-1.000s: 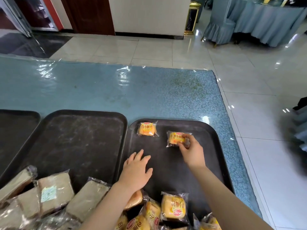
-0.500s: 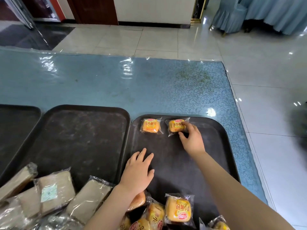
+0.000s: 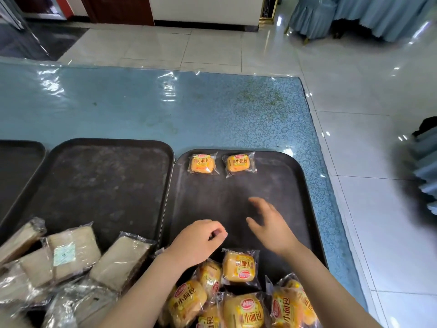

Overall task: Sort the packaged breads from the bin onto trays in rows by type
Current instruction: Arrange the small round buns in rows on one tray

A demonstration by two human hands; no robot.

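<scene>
— What are the hands doing right now?

— I'm seeing the right hand (image 3: 269, 227) hovering at lower center of the frame, over the bare middle of the right tray (image 3: 305, 185). Its fingers are spreading loosely, blurred, and it is holding nothing. The left hand (image 3: 197, 240) is sitting just to its left, near the tray's near edge, with fingers curling under. I cannot tell whether it is pinching anything.

— And the bread?

— Two small orange buns are lying side by side along the far edge of that tray, at center frame: the left bun (image 3: 202, 164) and the right bun (image 3: 238, 163), close together but apart. Both are lying well above the hands, touching neither. Another packaged bun (image 3: 238, 267) is sitting just below and between the two wrists, with the rest of the orange bun pile (image 3: 243, 308) crowding the bottom center.

— Anything else?

— Pale wrapped bread slabs (image 3: 71, 254) are lying heaped at lower left, overlapping the near edge of the middle tray (image 3: 106, 181). A third tray (image 3: 19, 157) is showing partly at the left edge. All of it is resting on a blue table cover (image 3: 165, 107).
</scene>
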